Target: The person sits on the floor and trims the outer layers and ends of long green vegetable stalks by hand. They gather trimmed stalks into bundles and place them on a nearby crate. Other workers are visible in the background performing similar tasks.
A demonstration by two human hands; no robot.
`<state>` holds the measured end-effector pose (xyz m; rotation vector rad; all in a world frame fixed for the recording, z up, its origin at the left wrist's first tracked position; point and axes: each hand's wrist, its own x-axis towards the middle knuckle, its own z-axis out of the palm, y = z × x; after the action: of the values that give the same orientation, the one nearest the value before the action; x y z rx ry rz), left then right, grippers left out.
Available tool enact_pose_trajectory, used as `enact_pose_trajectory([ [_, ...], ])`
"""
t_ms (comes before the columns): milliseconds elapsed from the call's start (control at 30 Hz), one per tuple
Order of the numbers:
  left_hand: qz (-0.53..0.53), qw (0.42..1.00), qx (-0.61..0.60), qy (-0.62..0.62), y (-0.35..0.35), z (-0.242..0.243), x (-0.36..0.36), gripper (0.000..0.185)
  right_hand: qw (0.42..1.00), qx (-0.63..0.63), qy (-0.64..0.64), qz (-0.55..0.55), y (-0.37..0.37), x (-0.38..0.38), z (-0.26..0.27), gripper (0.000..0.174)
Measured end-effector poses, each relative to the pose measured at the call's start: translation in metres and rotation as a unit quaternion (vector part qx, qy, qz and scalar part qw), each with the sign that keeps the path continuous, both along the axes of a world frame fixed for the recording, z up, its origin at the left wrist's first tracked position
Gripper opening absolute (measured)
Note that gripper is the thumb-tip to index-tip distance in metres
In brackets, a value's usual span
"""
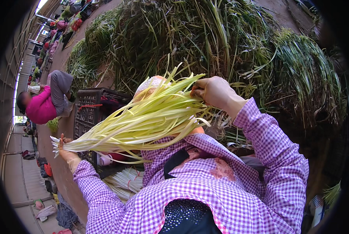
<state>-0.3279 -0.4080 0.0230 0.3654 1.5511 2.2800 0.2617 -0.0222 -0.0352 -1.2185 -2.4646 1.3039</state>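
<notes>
My left hand (67, 148) is closed around the white stem ends of a bunch of yellow-green garlic chives (139, 120), which fans out across my lap. At the leafy end, my right hand (211, 92) has its fingers bent at the leaf tips; whether it pinches any leaf is hidden. Below the bunch, tied bundles of white stems (129, 181) lie by my left side, with red bands around them. An orange and white cloth (151, 84) shows behind the leaves.
A black plastic crate (87, 102) stands beyond my left forearm, with a roll of tape (105, 160) near it. Large heaps of uncut green leafy plants (174, 38) lie ahead and to the right (306, 76). A person in a pink top (41, 106) sits at the left, holding white stems.
</notes>
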Motion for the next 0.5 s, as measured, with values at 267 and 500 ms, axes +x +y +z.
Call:
enact_pose_trajectory([
  [267, -0.015, 0.999, -0.029, 0.003, 0.008, -0.016, 0.010, 0.026, 0.916, -0.285, 0.175, -0.222, 0.035, 0.032, -0.036, 0.018],
  [500, 0.005, 0.999, -0.038, -0.038, -0.015, -0.018, 0.010, 0.023, 0.963, -0.244, 0.047, -0.102, 0.047, 0.068, -0.008, 0.020],
])
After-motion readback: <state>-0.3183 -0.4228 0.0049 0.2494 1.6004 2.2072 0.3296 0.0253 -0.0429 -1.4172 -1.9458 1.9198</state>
